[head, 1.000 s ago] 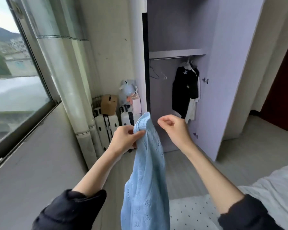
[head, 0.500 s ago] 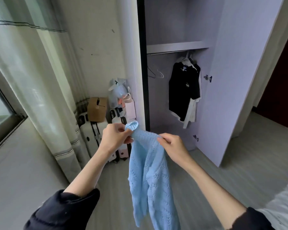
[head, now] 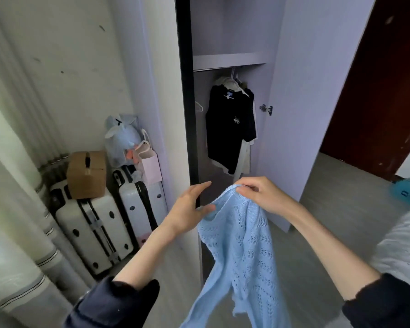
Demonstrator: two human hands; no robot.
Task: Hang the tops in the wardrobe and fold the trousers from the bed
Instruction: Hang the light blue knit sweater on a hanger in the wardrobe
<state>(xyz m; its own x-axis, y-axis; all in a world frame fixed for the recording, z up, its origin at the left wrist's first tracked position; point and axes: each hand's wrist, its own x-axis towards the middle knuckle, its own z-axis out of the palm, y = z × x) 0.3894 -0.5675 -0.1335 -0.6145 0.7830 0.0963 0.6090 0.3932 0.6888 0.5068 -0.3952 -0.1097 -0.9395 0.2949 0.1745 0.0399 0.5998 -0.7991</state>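
- Two bare hands are raised in front of the open wardrobe (head: 234,39), both forearms coming out of dark sleeves (head: 118,304)
- right hand (head: 258,195): its grip is pinched on the top edge of the pale blue knitted top (head: 242,252), fingers curled over the bunched knit
- left hand (head: 189,209): grip released, fingers straight and spread; the thumb and palm touch the top's edge just beside the right hand's pinch, but nothing is clasped there
- the blue top hangs straight down from the right grip, between the two forearms, its lower end running out of view at the bottom
- beyond and above both hands, inside the wardrobe, a black top (head: 230,129) hangs on a hanger from the rail (head: 223,67) under the shelf, with something white (head: 244,157) showing behind it
- an empty hanger (head: 199,106) shows only in part, up and just past the left hand, at the wardrobe's dark front edge
- the wardrobe door (head: 301,102) stands open beyond the right hand, with a dark red door (head: 376,91) farther out on that side
- out past the left hand, well apart from it, two white suitcases (head: 97,223) stand by the wall with a cardboard box (head: 87,174) on top and a pink paper bag (head: 150,166) beside it
- a corner of the bed (head: 402,245) shows beside the right forearm; no trousers can be made out on it
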